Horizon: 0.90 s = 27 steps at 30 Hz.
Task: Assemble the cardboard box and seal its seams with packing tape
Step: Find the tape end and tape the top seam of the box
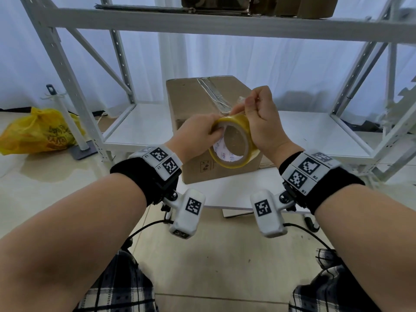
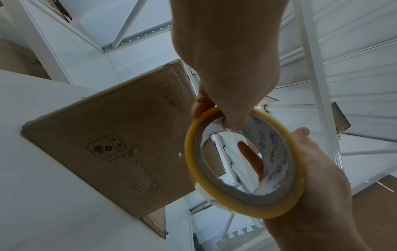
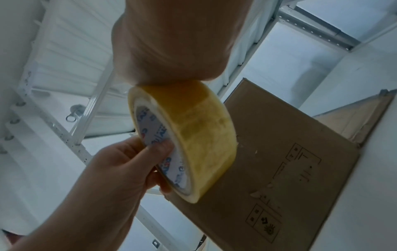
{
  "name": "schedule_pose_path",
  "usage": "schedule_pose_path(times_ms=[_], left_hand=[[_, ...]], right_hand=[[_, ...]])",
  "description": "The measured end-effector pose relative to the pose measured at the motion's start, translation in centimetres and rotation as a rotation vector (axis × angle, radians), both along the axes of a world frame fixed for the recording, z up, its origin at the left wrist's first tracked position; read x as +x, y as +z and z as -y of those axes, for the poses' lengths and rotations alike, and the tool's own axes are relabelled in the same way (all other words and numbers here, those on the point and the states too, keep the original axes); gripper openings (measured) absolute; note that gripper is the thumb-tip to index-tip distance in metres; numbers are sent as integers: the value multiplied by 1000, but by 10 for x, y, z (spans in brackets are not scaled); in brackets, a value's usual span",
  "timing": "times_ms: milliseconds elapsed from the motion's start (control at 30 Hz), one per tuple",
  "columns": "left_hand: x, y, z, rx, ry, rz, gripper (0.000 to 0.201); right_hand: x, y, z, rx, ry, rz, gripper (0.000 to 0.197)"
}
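Yellow tape roll [image 1: 234, 140], gripped by the left hand [image 1: 198, 131], hangs before the cardboard box [image 1: 202, 102]; the right hand [image 1: 261, 118] pinches its loose end. Next: draw out a strip for a seam.

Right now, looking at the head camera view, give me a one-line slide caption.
Left hand holds a yellow tape roll while the right hand pinches its loose end before a cardboard box.

Soft backlit daylight, warped edges
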State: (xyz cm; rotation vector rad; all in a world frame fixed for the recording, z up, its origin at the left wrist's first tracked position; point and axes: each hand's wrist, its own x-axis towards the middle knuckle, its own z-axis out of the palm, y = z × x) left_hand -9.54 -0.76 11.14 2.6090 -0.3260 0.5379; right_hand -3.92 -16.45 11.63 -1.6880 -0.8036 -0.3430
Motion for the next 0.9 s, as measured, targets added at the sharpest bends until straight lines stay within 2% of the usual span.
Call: schedule_pose_path(times_ms=[167, 333, 567, 767, 900], left_hand=[[0, 1, -1, -7, 22, 5, 21], [0, -1, 0, -15, 32, -8, 21], [1, -3, 0, -9, 41, 16, 22], [2, -5, 0, -94, 44, 23, 24], [3, -5, 2, -167, 78, 24, 24]], right_hand=[[1, -2, -2, 23, -77, 113, 19], [1, -2, -3, 26, -144, 122, 20], [1, -1, -3, 49, -147, 138, 18], [3, -1, -3, 100, -274, 213, 18], [4, 3, -3, 227, -359, 183, 19]])
